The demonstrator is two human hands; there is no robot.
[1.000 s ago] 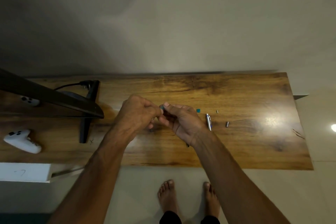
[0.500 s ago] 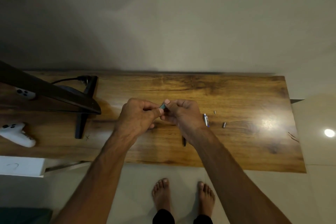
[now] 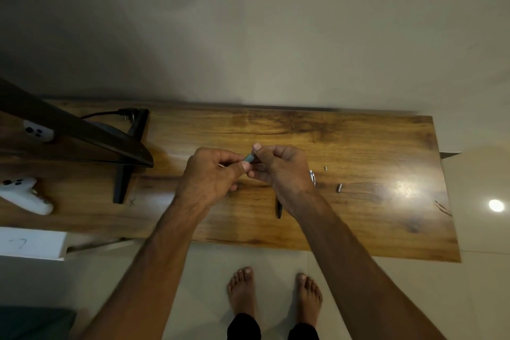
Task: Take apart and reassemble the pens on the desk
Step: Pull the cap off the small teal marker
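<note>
On the head camera I see both hands meeting above the middle of the bench (image 3: 358,229), fingers curled. My left hand (image 3: 209,174) and right hand (image 3: 278,171) each pinch an end of a small teal pen piece (image 3: 249,157), which sits tilted right where the fingertips meet, held off the wood. Just right of the right hand a silver pen (image 3: 312,175) lies on the bench, partly hidden. A dark pen part (image 3: 279,208) pokes out near the right wrist. A short metal sleeve (image 3: 339,187) and a tiny metal bit (image 3: 326,168) lie farther right. A white controller (image 3: 26,196) rests at the left edge.
</note>
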